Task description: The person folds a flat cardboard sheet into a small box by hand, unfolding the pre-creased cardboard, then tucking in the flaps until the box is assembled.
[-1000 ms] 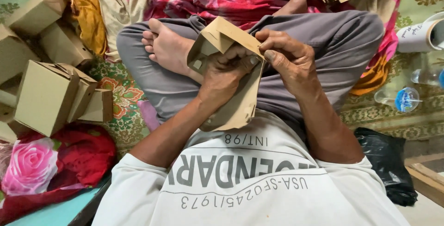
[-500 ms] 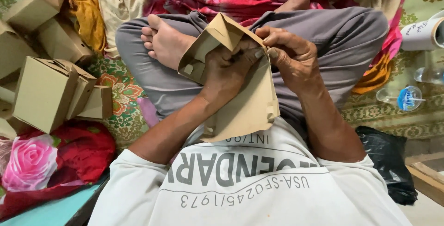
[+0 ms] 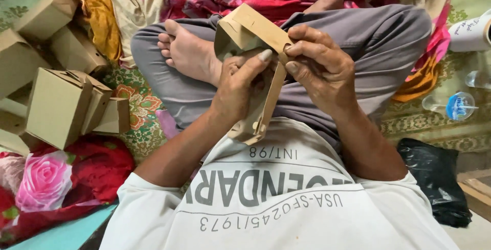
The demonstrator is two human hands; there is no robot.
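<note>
- The left hand [image 3: 240,89] and right hand [image 3: 319,68] both pinch a brown cardboard box blank [image 3: 253,35] over the lap, fingers closed on its panels.
- It looks half-folded; one flap hangs loose.
- Finished boxes [image 3: 59,104] lie piled at the mat's [image 3: 138,101] left edge.

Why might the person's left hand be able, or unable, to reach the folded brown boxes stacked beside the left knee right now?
Probably yes, but not freely: the left hand is gripping the cardboard blank with the right hand. The folded boxes lie close on that side, nothing between.
</note>
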